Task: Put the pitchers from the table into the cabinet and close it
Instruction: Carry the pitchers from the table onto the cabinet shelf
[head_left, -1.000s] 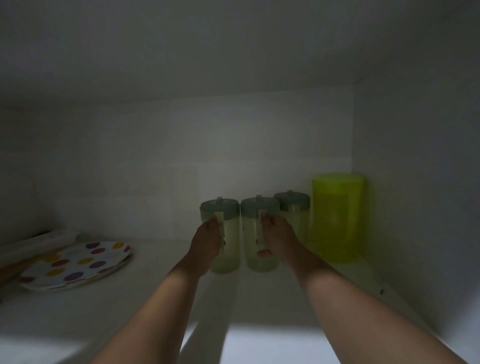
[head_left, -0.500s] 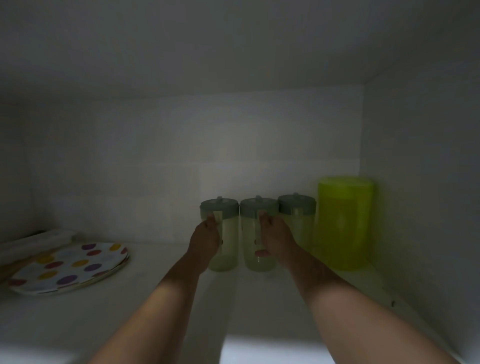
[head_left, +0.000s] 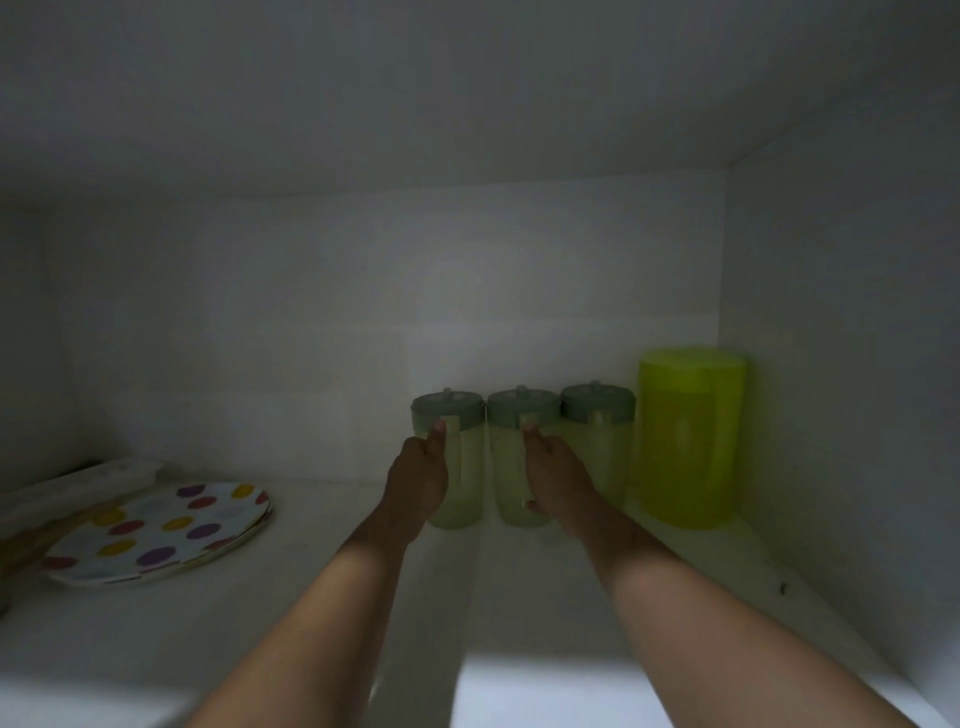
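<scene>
Three small pale-green pitchers with grey-green lids stand in a row at the back of the dim white cabinet shelf (head_left: 311, 613). My left hand (head_left: 418, 480) is closed around the handle of the left pitcher (head_left: 465, 467). My right hand (head_left: 558, 480) grips the handle of the middle pitcher (head_left: 506, 467). Both pitchers stand upright on the shelf, side by side and touching. The right pitcher (head_left: 602, 452) stands free beside them. The fingers of both hands are hidden behind the handles.
A tall bright lime-green container (head_left: 688, 441) stands in the back right corner against the side wall. A stack of polka-dot plates (head_left: 156, 530) lies at the left, with a pale flat item (head_left: 78, 488) behind it.
Both hands and their two pitchers have slid a little deeper toward the cabinet's back wall. The view has shifted slightly left.
</scene>
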